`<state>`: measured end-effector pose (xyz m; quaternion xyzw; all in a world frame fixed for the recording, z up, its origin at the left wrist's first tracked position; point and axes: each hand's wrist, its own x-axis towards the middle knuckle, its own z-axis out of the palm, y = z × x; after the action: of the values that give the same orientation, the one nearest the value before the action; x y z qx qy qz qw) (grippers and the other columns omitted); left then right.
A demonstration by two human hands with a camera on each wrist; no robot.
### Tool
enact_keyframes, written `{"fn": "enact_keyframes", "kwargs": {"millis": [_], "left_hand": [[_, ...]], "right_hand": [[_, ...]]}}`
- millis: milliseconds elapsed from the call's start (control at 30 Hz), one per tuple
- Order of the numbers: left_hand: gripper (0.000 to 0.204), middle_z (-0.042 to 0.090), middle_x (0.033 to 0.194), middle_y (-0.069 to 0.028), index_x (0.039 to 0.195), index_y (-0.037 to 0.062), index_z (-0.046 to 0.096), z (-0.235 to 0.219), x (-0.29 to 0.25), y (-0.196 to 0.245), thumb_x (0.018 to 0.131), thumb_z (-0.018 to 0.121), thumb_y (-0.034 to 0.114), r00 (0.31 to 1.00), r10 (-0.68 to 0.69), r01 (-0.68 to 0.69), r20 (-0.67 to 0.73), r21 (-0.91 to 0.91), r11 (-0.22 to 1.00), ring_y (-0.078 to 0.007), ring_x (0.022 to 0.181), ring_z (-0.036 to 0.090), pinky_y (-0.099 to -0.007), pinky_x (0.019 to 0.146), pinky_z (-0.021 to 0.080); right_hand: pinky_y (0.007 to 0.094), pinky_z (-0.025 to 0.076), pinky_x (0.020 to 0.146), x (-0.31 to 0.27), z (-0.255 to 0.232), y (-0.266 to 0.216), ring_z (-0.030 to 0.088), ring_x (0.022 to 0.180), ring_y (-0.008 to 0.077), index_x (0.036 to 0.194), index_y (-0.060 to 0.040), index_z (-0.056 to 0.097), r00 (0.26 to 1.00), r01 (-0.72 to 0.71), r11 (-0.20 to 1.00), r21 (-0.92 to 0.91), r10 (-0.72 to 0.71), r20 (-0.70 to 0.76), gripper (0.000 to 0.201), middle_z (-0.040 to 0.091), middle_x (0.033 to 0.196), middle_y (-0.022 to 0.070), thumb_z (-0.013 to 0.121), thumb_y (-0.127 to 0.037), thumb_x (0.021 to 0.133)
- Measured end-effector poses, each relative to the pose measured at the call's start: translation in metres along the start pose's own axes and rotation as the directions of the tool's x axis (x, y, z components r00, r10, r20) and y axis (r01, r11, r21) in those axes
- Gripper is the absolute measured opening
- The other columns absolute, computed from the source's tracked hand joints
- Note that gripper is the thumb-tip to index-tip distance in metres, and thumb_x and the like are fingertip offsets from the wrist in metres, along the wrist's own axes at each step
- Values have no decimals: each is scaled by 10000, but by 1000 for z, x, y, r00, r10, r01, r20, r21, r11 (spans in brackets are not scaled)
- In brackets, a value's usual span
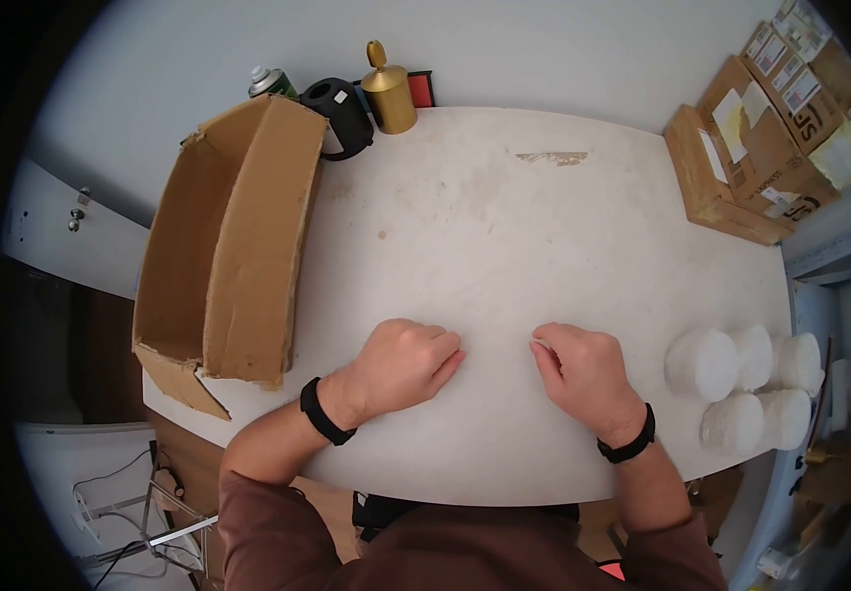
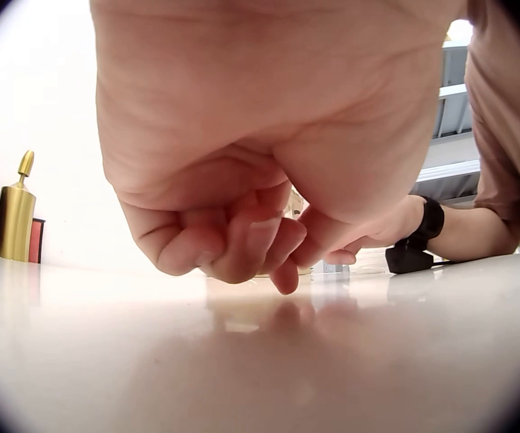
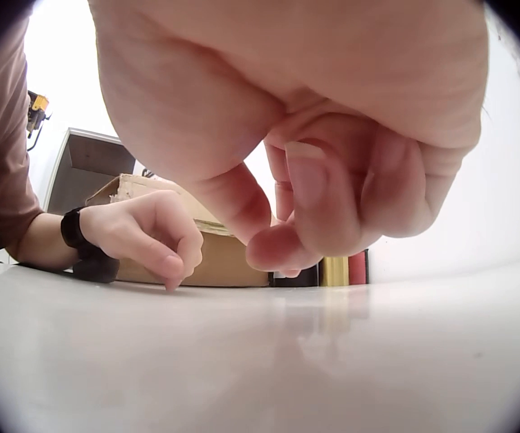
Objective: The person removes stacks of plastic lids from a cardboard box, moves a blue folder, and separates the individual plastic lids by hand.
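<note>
Here, left hand (image 1: 408, 364) and right hand (image 1: 583, 372) curled above the tabletop (image 1: 465, 266)

We see each grip clenched in a loose fist, knuckles up, the two apart, and nothing visible inside either. Nearest the left one, the open cardboard box (image 1: 266, 246) lies along the left end; the white round items (image 1: 706, 364) cluster near the right wrist. Behind the box we see a black container (image 1: 342, 116) beside a gold canister (image 1: 392, 102), and taped cartons (image 1: 755, 138) at the far right corner.
</note>
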<state>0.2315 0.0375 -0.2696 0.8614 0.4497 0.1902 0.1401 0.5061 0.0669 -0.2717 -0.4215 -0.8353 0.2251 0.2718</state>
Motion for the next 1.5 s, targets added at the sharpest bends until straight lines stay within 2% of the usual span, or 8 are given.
{"fn": "enact_keyframes", "kwargs": {"millis": [167, 333, 467, 533, 867, 1200, 1300, 1500], "left_hand": [[104, 670, 744, -133, 845, 44, 675, 1, 0, 0, 919, 728, 96, 999, -26, 27, 31, -6, 1000, -371, 682, 666, -477, 616, 537], [122, 683, 770, -148, 847, 33, 678, -2, -2, 3, 938, 708, 110, 999, -26, 26, 34, -12, 1000, -386, 723, 679, -483, 654, 548], [172, 688, 786, -163, 835, 17, 668, -3, -2, 4, 961, 686, 133, 1000, -18, 18, 22, -30, 999, -397, 755, 685, -493, 690, 555], [175, 690, 787, -166, 834, 16, 670, -2, -3, 2, 963, 684, 133, 1000, -8, 9, 15, -38, 999, -399, 756, 686, -496, 692, 556], [177, 719, 807, -176, 844, 24, 694, 9, -4, -7, 952, 694, 164, 1000, -10, 10, 15, -29, 1000, -401, 772, 708, -493, 710, 573], [162, 708, 807, -168, 849, 25, 692, -2, -1, 6, 956, 694, 147, 995, -45, 49, 84, -50, 998, -405, 754, 692, -494, 692, 560], [150, 703, 802, -174, 849, 22, 685, -2, 0, 6, 949, 702, 133, 995, -51, 57, 83, -73, 996, -415, 749, 683, -493, 686, 552], [136, 698, 796, -184, 848, 16, 673, -3, 1, 8, 940, 710, 109, 995, -62, 69, 75, -104, 992, -426, 742, 671, -496, 679, 541]], "right_hand": [[407, 552, 628, 0, -6, 2, 703, 683, 342, 995, -22, 733, 1000, -4, 999, -35, 4, 7, 56, 729, 813, 154, 725, -58, 953], [415, 570, 654, -1, -7, 1, 724, 710, 351, 1004, -19, 751, 999, -51, 995, -82, 50, -11, 80, 755, 830, 169, 722, -79, 959], [409, 572, 656, -2, -5, 0, 726, 709, 351, 997, -20, 756, 1000, -14, 991, -132, 12, -22, 79, 758, 826, 170, 722, -81, 960], [454, 559, 661, -2, -5, -2, 704, 726, 376, 948, -35, 717, 1000, -24, 992, -127, 25, 2, 70, 727, 794, 156, 707, -103, 962], [470, 569, 686, -3, -3, 1, 719, 752, 383, 968, -42, 726, 1000, -24, 981, -194, 26, 6, 107, 745, 820, 158, 691, -142, 983], [495, 555, 661, -6, 0, 6, 699, 742, 396, 858, -33, 643, 998, 63, 983, -175, -60, 18, 166, 697, 784, 162, 680, -138, 982], [454, 553, 650, -8, -1, 6, 699, 740, 364, 937, -55, 696, 998, 55, 974, -220, -48, 35, 71, 714, 809, 129, 705, -118, 970], [462, 555, 659, -9, 1, 10, 701, 759, 363, 966, -55, 683, 998, 40, 975, -221, -26, 62, 66, 707, 819, 125, 700, -118, 971]]}}
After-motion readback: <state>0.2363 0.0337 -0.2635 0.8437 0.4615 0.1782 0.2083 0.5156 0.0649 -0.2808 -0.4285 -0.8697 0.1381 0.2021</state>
